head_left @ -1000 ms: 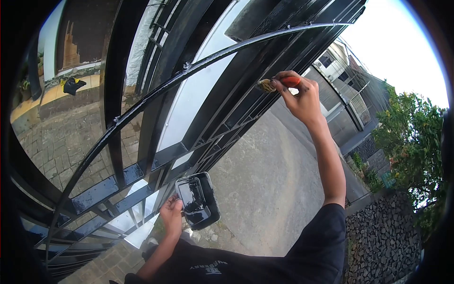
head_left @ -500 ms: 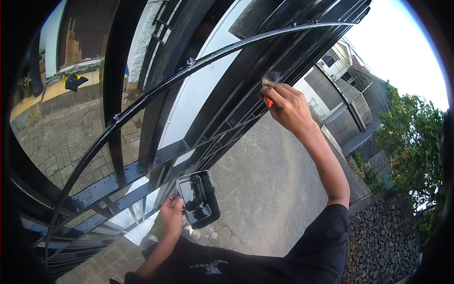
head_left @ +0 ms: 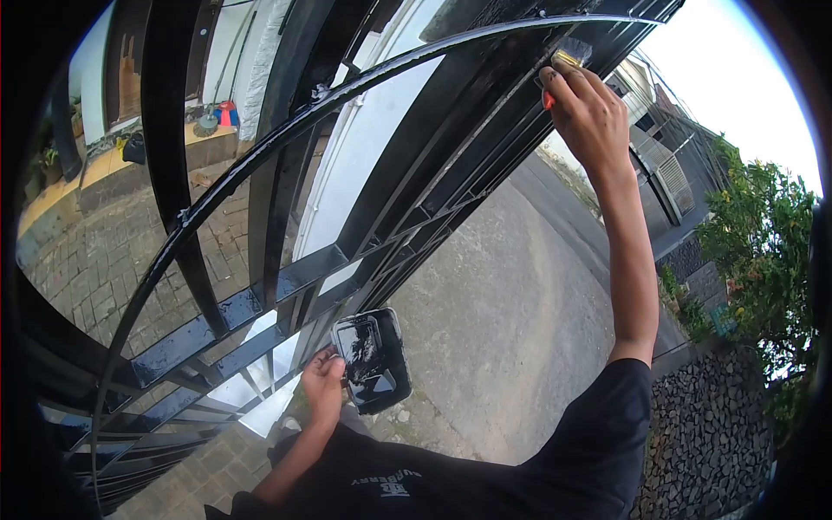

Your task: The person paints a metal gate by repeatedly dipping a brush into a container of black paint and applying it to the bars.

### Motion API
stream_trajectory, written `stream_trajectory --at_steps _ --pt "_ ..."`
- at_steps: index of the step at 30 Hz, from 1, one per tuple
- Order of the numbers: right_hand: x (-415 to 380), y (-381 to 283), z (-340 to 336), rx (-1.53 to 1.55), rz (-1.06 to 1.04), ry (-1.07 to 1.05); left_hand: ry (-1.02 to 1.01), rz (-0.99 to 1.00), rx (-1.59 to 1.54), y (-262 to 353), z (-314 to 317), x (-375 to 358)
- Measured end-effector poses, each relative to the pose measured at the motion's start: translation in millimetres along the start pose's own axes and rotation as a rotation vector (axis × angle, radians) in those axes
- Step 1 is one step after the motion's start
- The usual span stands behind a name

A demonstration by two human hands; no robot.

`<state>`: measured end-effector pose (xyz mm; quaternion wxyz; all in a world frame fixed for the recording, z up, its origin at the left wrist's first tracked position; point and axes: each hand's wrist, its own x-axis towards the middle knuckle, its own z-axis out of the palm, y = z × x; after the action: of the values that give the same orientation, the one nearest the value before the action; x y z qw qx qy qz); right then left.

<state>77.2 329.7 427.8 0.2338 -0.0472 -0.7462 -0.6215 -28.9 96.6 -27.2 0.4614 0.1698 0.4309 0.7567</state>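
Note:
My right hand [head_left: 594, 117] is raised at the upper right, closed round a paintbrush [head_left: 568, 59] with an orange-red handle and a metal band. Its bristles meet a dark bar of the black metal gate [head_left: 459, 143]. Lower down, my left hand [head_left: 323, 381] grips the near rim of a black rectangular paint tray [head_left: 394, 368], its fingers closed on the edge. Glossy black paint [head_left: 360, 342] lies inside. A thin curved rod [head_left: 260, 149] arcs across the gate, with pale rough spots along it.
A concrete driveway [head_left: 494, 286] runs beyond the gate. Through the bars, paving bricks [head_left: 113, 277] and a broom with a red-blue dustpan [head_left: 227, 114] show on the left. A stone-covered patch [head_left: 702, 433] and a leafy tree [head_left: 754, 234] are at the right.
My right hand has moved up and to the right along the gate bar with the paintbrush. My left hand and the tray have shifted only slightly right. The view has turned a little.

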Motion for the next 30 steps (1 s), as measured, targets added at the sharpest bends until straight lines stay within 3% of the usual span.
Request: stream_trajectory --at_steps 11,13,14,16,17,22,24,26,30 --pt "-64 -158 -14 0.497 0.081 -0.172 -0.036 -0.064 -0.006 4 -3 1" --pt "-74 -179 -15 0.86 0.34 -0.287 -0.016 -0.07 -0.007 7 -1 -2" --pt "-74 -184 -13 0.867 0.342 -0.289 -0.011 -0.074 -0.003 5 -3 -2" --pt "-75 -190 -7 0.935 0.59 -0.022 -0.013 -0.014 0.003 0 -5 -1" --pt "-78 -192 -2 1.004 0.713 -0.021 -0.008 -0.021 0.006 0 -6 -3" --pt "-60 -152 3 0.676 0.588 -0.017 -0.009 -0.036 0.042 4 -5 -5" --pt "-48 -130 0 0.45 0.451 0.152 -0.005 -0.049 0.02 -1 -9 -4" --pt "-41 -121 -3 0.302 0.359 0.19 -0.003 -0.061 -0.001 1 -9 -4" --pt "-57 -162 -2 0.498 0.197 -0.048 0.018 -0.039 -0.03 7 -8 -3"
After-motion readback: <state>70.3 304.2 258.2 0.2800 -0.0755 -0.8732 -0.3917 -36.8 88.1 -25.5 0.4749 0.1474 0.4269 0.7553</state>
